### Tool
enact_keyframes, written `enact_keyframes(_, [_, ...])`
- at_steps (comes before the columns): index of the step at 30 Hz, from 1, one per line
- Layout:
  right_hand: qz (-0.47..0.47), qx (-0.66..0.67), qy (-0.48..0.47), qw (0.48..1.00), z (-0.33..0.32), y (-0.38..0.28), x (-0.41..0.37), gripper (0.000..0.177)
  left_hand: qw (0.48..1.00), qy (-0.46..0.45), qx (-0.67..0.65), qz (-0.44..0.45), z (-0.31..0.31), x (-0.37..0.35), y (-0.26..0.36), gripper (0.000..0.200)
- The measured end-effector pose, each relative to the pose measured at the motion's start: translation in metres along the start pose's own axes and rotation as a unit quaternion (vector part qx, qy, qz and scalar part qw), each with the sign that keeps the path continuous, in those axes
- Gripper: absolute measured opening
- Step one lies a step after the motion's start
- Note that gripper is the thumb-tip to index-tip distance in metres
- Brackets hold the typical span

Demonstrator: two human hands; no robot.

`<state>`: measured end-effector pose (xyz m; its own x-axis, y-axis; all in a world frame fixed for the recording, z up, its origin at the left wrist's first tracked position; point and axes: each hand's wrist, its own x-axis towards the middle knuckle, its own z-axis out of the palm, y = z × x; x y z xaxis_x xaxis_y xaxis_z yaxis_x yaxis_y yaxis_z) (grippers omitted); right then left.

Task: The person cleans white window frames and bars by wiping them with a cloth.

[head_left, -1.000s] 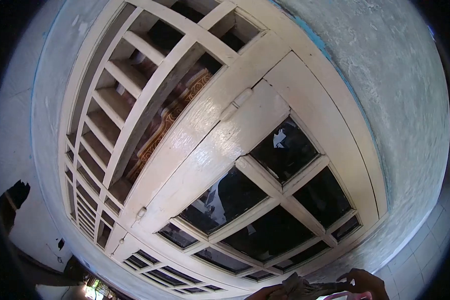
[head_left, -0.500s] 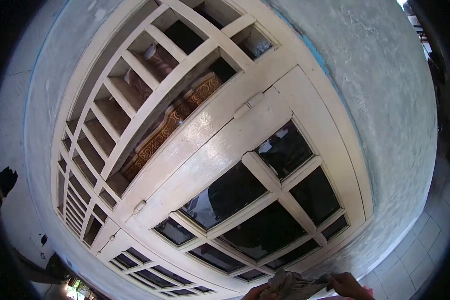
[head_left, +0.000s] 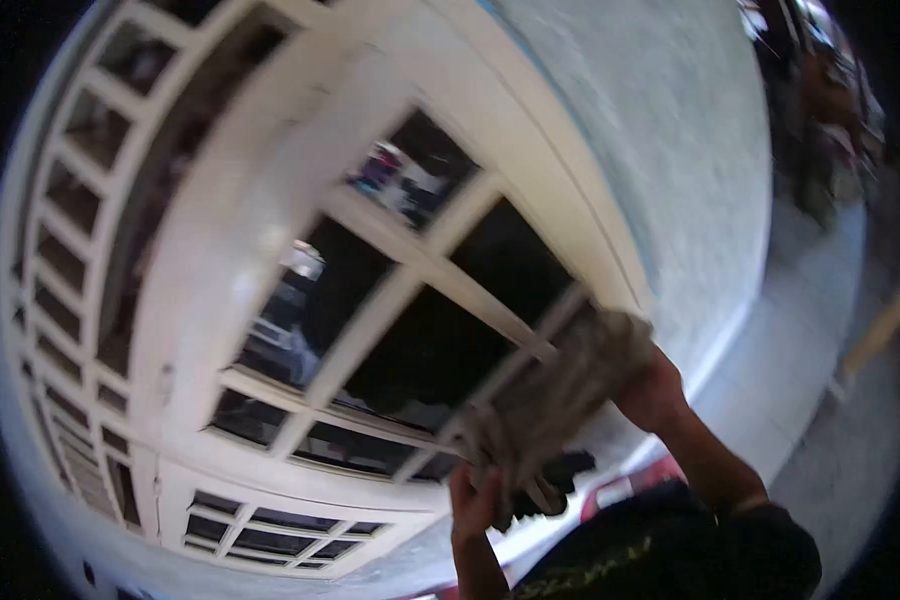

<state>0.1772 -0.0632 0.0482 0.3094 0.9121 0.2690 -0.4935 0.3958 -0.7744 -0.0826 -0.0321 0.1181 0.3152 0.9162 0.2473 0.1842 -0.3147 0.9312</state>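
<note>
A crumpled grey-brown cloth [head_left: 560, 395] stretches between my two hands, blurred by motion. My left hand [head_left: 475, 500] grips its lower left end, fingers curled into the folds. At the upper right end my right hand [head_left: 652, 392] is closed on the cloth, its fingertips partly hidden behind it. Behind the cloth stands a cream-painted wooden window [head_left: 410, 250] with dark glass panes. The cloth overlaps the window's lower right panes in this view.
A second paned window [head_left: 270, 530] sits at the lower left, and a slatted vent [head_left: 80, 215] runs along the upper left. The grey-blue wall [head_left: 660, 130] flanks the frame. Pale floor tiles [head_left: 770, 330] lie at right, with blurred items beyond.
Both hands have risen from the bottom edge with the cloth, which is now spread between them in front of the window. The view has shifted, and my dark shirt has come into sight.
</note>
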Motion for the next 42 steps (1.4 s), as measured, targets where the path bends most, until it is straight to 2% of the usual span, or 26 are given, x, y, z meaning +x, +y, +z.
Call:
enact_keyframes(1, [0.009, 0.353, -0.020, 0.936, 0.000, 0.005, 0.004, 0.039, 0.998, -0.002, -0.030, -0.048, -0.001, 0.000, -0.009, 0.035])
enact_keyframes(2, [-0.003, 0.341, -0.015, 0.940, 0.006, 0.002, 0.001, 0.041, 0.998, -0.011, -0.068, 0.015, 0.008, 0.003, -0.003, 0.040])
enact_keyframes(3, [-0.013, 0.329, -0.014, 0.944, 0.014, 0.000, -0.002, 0.043, 0.998, 0.014, -0.066, -0.014, 0.000, 0.001, -0.022, 0.052])
enact_keyframes(5, [0.042, 0.296, 0.038, 0.954, 0.026, -0.022, -0.009, 0.048, 0.994, -0.012, -0.111, 0.001, 0.018, 0.003, -0.003, 0.047])
enact_keyframes(8, [0.058, 0.341, -0.033, 0.938, 0.019, -0.019, -0.007, 0.049, 0.992, -0.054, -0.111, 0.024, 0.016, 0.008, -0.016, 0.050])
enact_keyframes(12, [0.097, 0.362, -0.051, 0.926, 0.024, -0.031, -0.006, 0.051, 0.993, -0.078, -0.066, 0.060, 0.016, 0.010, -0.027, 0.052])
enact_keyframes(13, [0.082, 0.384, -0.053, 0.918, 0.024, -0.033, -0.003, 0.051, 0.995, -0.031, -0.077, 0.057, 0.030, 0.010, -0.011, 0.044])
enact_keyframes(15, [0.059, 0.431, -0.054, 0.899, 0.026, -0.035, -0.002, 0.051, 0.992, -0.042, -0.093, 0.070, 0.036, 0.012, -0.002, 0.043])
enact_keyframes(18, [-0.015, 0.407, -0.099, 0.908, 0.021, -0.030, 0.002, 0.051, 0.994, -0.027, -0.091, 0.061, 0.039, 0.010, -0.004, 0.042])
enact_keyframes(19, [0.001, 0.337, -0.038, 0.941, 0.023, -0.030, 0.002, 0.049, 0.995, -0.017, -0.086, 0.052, 0.038, 0.007, -0.008, 0.041])
enact_keyframes(20, [-0.002, 0.153, -0.014, 0.988, 0.019, -0.024, 0.000, 0.049, 0.994, -0.027, -0.079, 0.074, 0.038, 0.005, -0.010, 0.041])
enact_keyframes(21, [-0.008, -0.038, 0.007, 0.999, 0.012, -0.017, -0.001, 0.048, 0.992, -0.038, -0.073, 0.100, 0.037, 0.005, -0.012, 0.041])
enact_keyframes(23, [-0.018, -0.100, 0.016, 0.995, 0.008, -0.020, 0.003, 0.047, 0.986, -0.044, -0.084, 0.140, 0.039, 0.012, -0.017, 0.043])
enact_keyframes(25, [-0.006, 0.165, -0.006, 0.986, 0.010, -0.026, 0.000, 0.048, 0.981, -0.037, -0.115, 0.152, 0.041, 0.014, -0.024, 0.046])
enact_keyframes(28, [0.058, 0.267, -0.066, 0.960, 0.006, -0.026, -0.003, 0.047, 0.981, -0.010, -0.182, 0.062, 0.041, 0.015, -0.030, 0.052])
enact_keyframes(31, [0.123, 0.277, -0.082, 0.950, 0.012, -0.022, -0.005, 0.047, 0.971, 0.028, -0.235, 0.033, 0.048, 0.012, -0.029, 0.059])
enact_keyframes(34, [0.159, 0.320, -0.050, 0.933, 0.017, -0.022, -0.007, 0.047, 0.974, -0.029, -0.222, 0.036, 0.047, 0.013, -0.029, 0.062])
enact_keyframes(35, [0.152, 0.277, -0.035, 0.948, 0.021, -0.027, -0.007, 0.053, 0.979, -0.063, -0.182, 0.070, 0.046, 0.016, -0.030, 0.063])
enact_keyframes(37, [0.135, 0.193, -0.004, 0.972, 0.033, -0.035, -0.009, 0.066, 0.970, -0.077, -0.219, 0.064, 0.049, 0.016, -0.041, 0.063])
enact_keyframes(39, [0.119, 0.264, -0.005, 0.957, 0.028, -0.024, -0.009, 0.069, 0.967, -0.080, -0.239, 0.050, 0.051, 0.015, -0.042, 0.064])
enact_keyframes(42, [0.103, 0.278, -0.015, 0.955, 0.020, -0.017, -0.014, 0.072, 0.969, -0.087, -0.230, -0.002, 0.054, 0.010, -0.030, 0.067])
